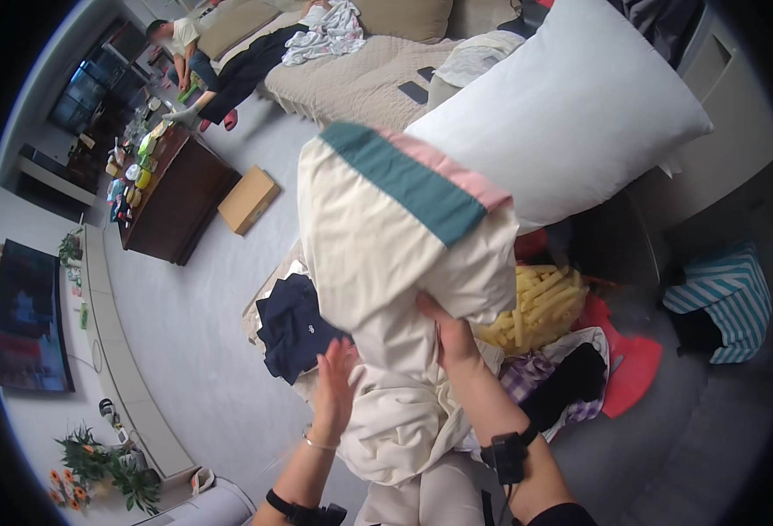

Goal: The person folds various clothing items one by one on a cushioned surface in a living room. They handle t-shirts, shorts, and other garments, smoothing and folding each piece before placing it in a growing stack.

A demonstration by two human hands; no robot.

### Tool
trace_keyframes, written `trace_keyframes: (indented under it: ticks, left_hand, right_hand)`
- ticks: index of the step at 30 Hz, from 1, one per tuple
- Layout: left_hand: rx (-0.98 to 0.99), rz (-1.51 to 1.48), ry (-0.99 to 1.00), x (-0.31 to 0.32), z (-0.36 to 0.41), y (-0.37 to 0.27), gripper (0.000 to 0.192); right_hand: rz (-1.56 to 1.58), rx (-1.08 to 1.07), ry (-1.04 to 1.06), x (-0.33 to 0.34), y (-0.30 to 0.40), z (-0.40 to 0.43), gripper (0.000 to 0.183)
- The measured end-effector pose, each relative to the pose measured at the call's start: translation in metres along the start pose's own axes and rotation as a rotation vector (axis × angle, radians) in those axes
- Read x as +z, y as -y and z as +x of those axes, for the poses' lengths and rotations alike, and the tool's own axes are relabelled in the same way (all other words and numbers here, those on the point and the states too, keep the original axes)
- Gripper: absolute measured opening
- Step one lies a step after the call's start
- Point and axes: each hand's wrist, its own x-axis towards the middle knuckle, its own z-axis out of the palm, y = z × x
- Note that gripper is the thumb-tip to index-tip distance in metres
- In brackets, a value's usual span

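Note:
A cream garment [367,243] with a teal band and a pink band is held up in front of me. My right hand [455,335] grips its lower part, thumb on the near side and the other fingers mostly hidden by cloth. To its left, my left hand [337,381] is raised with the palm turned inward, holding nothing. Bunched cream fabric [396,421] rests on my lap; whether it joins the raised garment I cannot tell. Just beyond my left hand lies a folded navy garment [298,325] with a small white mark.
A white pillow [577,112] fills the upper right, before a beige sofa [360,72]. At right are a bag of yellow sticks [538,306], a red plastic piece [626,368] and a striped cloth [722,299]. A cardboard box [248,200] lies by a wooden table [169,204]. Two people are farther off.

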Motion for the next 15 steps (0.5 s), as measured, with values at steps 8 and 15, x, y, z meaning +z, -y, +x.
trace_keyframes:
  ticks: [8, 15]
  left_hand:
    - [-0.355, -0.117, -0.071, -0.074, -0.071, 0.066, 0.062]
    - [-0.34, -0.143, -0.154, -0.11, -0.089, 0.084, 0.059]
  right_hand:
    - [-0.227, -0.352, 0.02, -0.038, -0.056, 0.121, 0.049]
    - [-0.428, -0.442, 0.024, -0.055, -0.053, 0.151, 0.047]
